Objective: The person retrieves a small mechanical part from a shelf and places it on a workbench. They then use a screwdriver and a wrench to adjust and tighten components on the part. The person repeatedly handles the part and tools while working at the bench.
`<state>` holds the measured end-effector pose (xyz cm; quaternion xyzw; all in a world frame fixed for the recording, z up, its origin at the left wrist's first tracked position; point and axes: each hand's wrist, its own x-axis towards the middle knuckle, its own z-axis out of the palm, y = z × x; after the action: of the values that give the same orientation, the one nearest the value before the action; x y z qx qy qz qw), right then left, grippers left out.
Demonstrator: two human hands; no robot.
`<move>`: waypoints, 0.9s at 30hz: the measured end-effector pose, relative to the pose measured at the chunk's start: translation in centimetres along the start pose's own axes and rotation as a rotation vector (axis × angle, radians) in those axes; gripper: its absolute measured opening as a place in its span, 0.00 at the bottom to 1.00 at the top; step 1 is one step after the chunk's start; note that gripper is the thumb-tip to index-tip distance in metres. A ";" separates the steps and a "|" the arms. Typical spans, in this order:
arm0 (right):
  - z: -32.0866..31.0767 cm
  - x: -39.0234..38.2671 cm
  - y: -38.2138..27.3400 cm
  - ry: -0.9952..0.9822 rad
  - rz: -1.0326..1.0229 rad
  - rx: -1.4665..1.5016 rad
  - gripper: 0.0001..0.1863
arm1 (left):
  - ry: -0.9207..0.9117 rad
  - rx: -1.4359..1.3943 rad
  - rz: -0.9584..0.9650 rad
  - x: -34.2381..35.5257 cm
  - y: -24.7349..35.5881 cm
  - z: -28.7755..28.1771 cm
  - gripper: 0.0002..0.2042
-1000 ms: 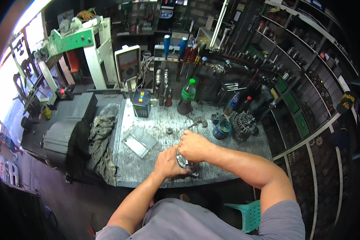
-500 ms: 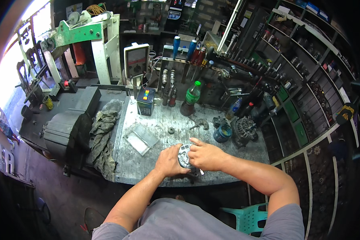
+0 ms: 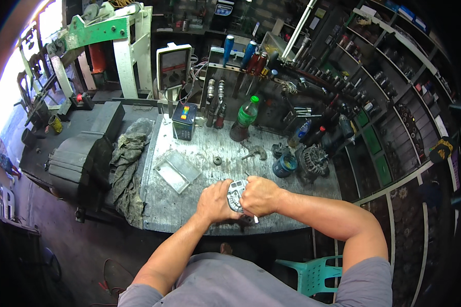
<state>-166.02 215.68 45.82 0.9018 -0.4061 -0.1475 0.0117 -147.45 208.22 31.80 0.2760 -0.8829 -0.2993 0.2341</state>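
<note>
Near the bench's front edge, my left hand (image 3: 214, 201) wraps round the left side of a silver cast-metal alternator housing (image 3: 235, 195) with slotted vents. My right hand (image 3: 260, 196) is closed in a fist against the housing's right side. A short thin dark end pokes out above that fist; what the fingers hold is otherwise hidden. A small pale piece (image 3: 256, 219) shows below the right hand. Beyond the housing lie a small metal ring (image 3: 217, 160) and a metal bracket-like part (image 3: 254, 152). To the left is an open clear plastic case (image 3: 177, 172).
A blue tub (image 3: 285, 166) and another alternator (image 3: 313, 161) stand at right. Behind are a green-capped bottle (image 3: 246, 118), a dark battery-like box (image 3: 184, 122) and a screwdriver rack (image 3: 241, 68). A crumpled rag (image 3: 128, 174) and a bench vise (image 3: 77, 161) are at left.
My right hand has moved slightly left over the housing, and its raised index finger has curled into the fist. My left hand keeps its hold. The view has shifted slightly.
</note>
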 end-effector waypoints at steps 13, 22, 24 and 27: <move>-0.1 0.2 -1.8 -0.050 0.239 0.036 0.09 | -0.064 0.008 0.053 0.9 -0.2 -0.5 0.57; -1.1 -7.1 1.9 0.228 0.446 0.050 0.05 | -0.240 0.114 0.185 2.7 0.0 -2.3 0.69; -0.2 -8.2 1.5 0.186 0.429 0.077 0.06 | -0.214 0.083 0.173 2.2 1.4 -1.6 0.68; 1.2 -8.3 1.0 0.222 0.343 0.061 0.06 | -0.167 0.077 0.104 1.6 3.1 -0.5 0.64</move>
<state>-172.24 221.27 46.98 0.8300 -0.5543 -0.0306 0.0543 -149.44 209.07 34.62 0.2127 -0.9233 -0.2745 0.1642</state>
